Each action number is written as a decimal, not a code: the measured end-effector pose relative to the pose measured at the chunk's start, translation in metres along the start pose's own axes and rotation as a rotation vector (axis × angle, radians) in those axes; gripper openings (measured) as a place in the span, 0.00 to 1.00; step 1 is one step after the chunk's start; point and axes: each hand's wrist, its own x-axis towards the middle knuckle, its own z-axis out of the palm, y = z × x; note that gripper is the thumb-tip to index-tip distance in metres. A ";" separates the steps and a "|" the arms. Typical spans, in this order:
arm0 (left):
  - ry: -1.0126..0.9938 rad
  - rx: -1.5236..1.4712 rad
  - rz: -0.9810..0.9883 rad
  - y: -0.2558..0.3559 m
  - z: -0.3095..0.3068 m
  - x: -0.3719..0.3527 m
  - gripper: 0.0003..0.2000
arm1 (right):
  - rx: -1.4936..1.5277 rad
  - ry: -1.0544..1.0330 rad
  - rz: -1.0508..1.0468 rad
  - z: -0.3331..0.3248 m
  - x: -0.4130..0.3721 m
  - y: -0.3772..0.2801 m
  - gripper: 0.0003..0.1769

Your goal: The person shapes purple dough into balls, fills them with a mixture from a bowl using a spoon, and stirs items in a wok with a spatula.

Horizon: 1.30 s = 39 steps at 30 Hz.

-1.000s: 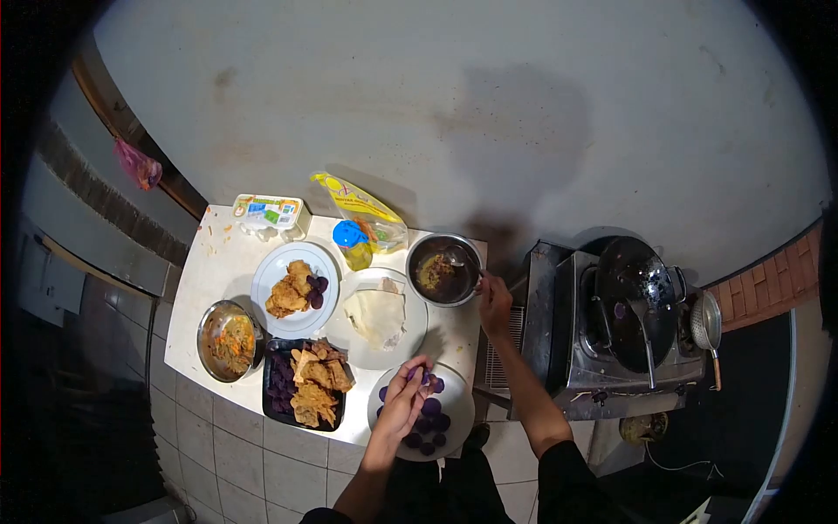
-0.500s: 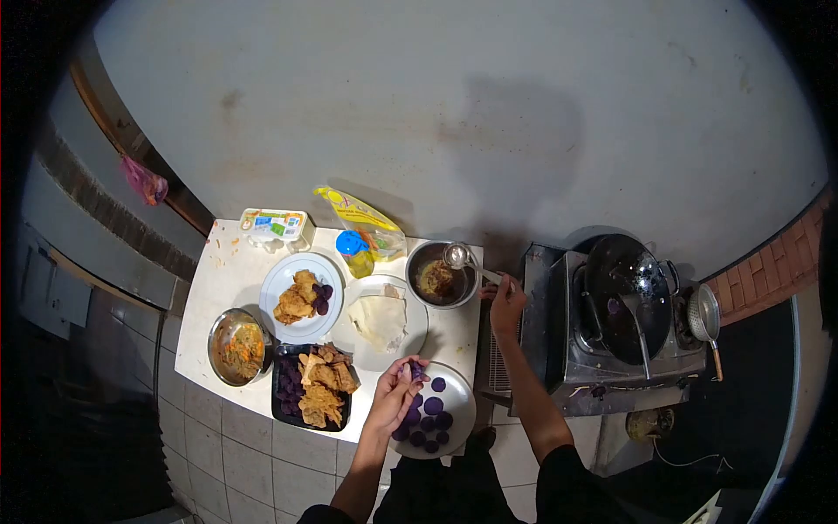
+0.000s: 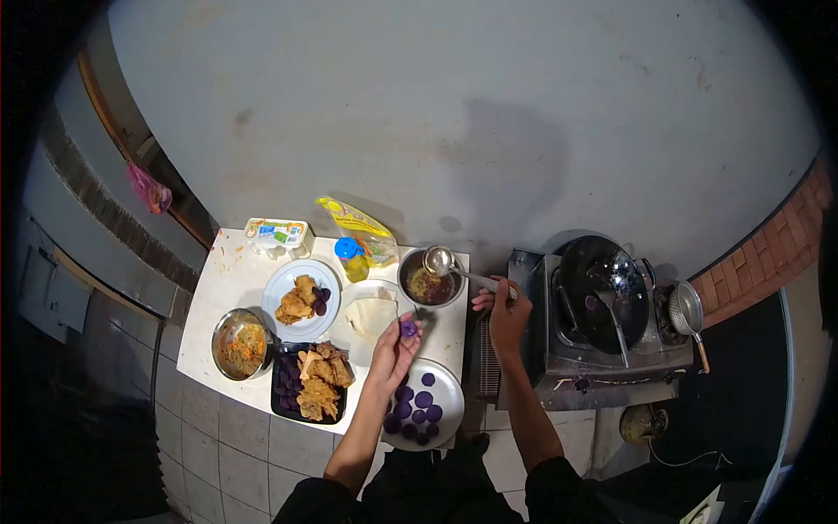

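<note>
At the white counter (image 3: 218, 288), both hands work above the dishes.
A plate (image 3: 455, 389) of purple balls lies at 6 o'clock of the metal bowl (image 3: 402, 276). The right hand (image 3: 504, 316) is closed round the ladle (image 3: 436, 259) above the bowl, and the left hand (image 3: 393, 349) seemingly pinches one purple ball (image 3: 407, 328).

Dim fisheye view with black vignetted corners and bent edges; overhead light brightens the wall (image 3: 454, 105), where a soft shadow falls.
</note>
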 end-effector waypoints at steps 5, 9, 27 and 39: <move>-0.007 0.032 0.036 -0.004 0.001 0.011 0.19 | -0.032 -0.014 -0.013 0.000 0.010 -0.007 0.18; 0.042 -0.053 0.047 -0.010 -0.006 0.021 0.19 | -0.018 -0.001 0.007 0.006 0.020 0.028 0.19; -0.010 -0.008 -0.003 -0.009 -0.018 0.105 0.17 | -0.109 0.009 -0.096 0.005 0.021 0.024 0.16; -0.076 0.266 0.001 -0.021 -0.019 0.140 0.17 | -0.149 -0.037 -0.073 0.006 0.015 0.026 0.15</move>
